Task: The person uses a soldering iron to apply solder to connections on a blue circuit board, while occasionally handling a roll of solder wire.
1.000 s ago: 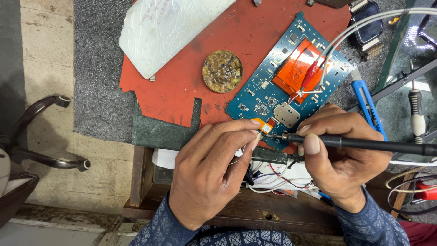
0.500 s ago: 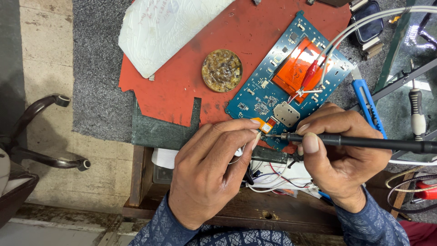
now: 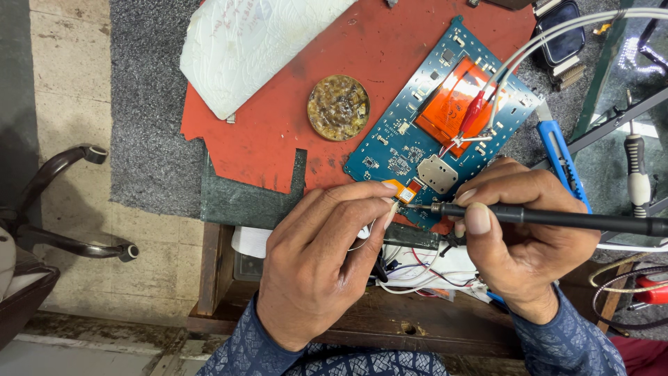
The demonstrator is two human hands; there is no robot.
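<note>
Soldering at the board (image 3: 410, 150) edge, my right hand (image 3: 525, 240) pinches the iron (image 3: 557, 218) while my left hand (image 3: 323, 261) pinches solder wire (image 3: 394, 212); next needs a steady tip.

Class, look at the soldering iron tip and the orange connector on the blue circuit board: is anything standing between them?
Nothing visible. The soldering iron in the right hand has its tip right at the orange connector on the blue circuit board; the left hand's fingertips sit beside it, not across.

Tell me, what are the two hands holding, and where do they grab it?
The right hand holds a black soldering iron near its front end. The left hand pinches something thin by the circuit board; it cannot be told.
</note>
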